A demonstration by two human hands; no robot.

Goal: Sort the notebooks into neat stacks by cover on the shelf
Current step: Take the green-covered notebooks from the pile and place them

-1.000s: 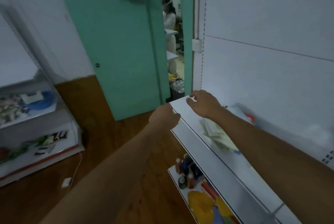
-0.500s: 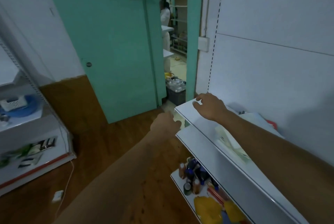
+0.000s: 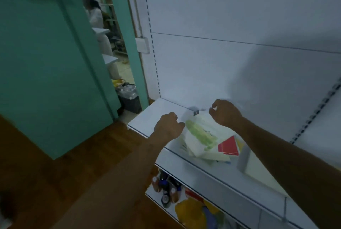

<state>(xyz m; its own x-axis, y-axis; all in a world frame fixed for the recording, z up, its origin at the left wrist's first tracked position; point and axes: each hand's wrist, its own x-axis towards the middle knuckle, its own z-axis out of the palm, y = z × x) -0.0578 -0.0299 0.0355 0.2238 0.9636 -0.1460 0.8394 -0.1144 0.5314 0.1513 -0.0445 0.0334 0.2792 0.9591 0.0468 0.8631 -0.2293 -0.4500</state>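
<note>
A loose, fanned pile of notebooks lies on the white shelf (image 3: 147, 118). On top is a white notebook with a green smear (image 3: 201, 134), with a red cover (image 3: 228, 146) showing to its right. A pale notebook (image 3: 258, 171) lies further right, half hidden by my right forearm. My left hand (image 3: 168, 125) sits at the green notebook's left edge with fingers curled under, and I see nothing in its grip. My right hand (image 3: 226, 113) hovers over the pile's far corner, fingers loosely curled and holding nothing.
A lower shelf (image 3: 160, 197) carries small bottles (image 3: 166, 186) and yellow packets (image 3: 190, 212). The shelf's white back panel (image 3: 221, 62) rises behind the pile. On the left a teal door (image 3: 46, 62) stands ajar, and a person in white (image 3: 97, 20) is beyond it. The floor is brown wood (image 3: 73, 164).
My view has swung right and down onto the shelf. Both hands moved from the shelf's left end onto the notebook pile, left hand to its left edge, right hand above its far corner.
</note>
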